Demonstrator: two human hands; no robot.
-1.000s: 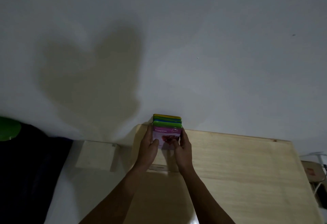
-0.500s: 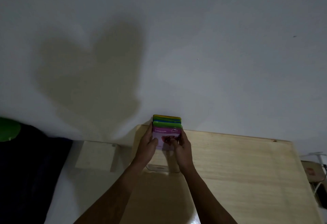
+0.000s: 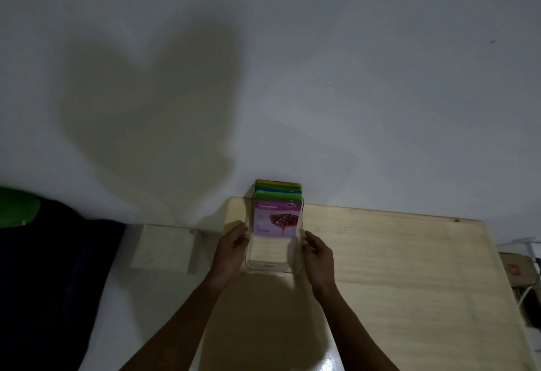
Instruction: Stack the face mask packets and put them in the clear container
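A stack of face mask packets (image 3: 277, 219) stands upright in the far end of the clear container (image 3: 270, 268), leaning against the white wall. The front packet is purple with a pomegranate picture; green, blue and yellow packet tops show behind it. The container sits at the far left corner of the light wooden table (image 3: 395, 268). My left hand (image 3: 232, 249) is beside the container's left wall with its fingers apart, and my right hand (image 3: 318, 253) is beside the right wall, also loosely spread. Neither hand holds a packet; whether they touch the container walls is unclear.
A small pale wooden block (image 3: 164, 249) sits to the left of the table, lower down. A dark cloth (image 3: 52, 282) and a green object (image 3: 17, 208) lie at the far left. A cardboard box (image 3: 515, 269) and cables lie past the table's right edge.
Both hands have let go of the packets and drawn back toward me to the container's sides. The packets now stand on their own in the container.
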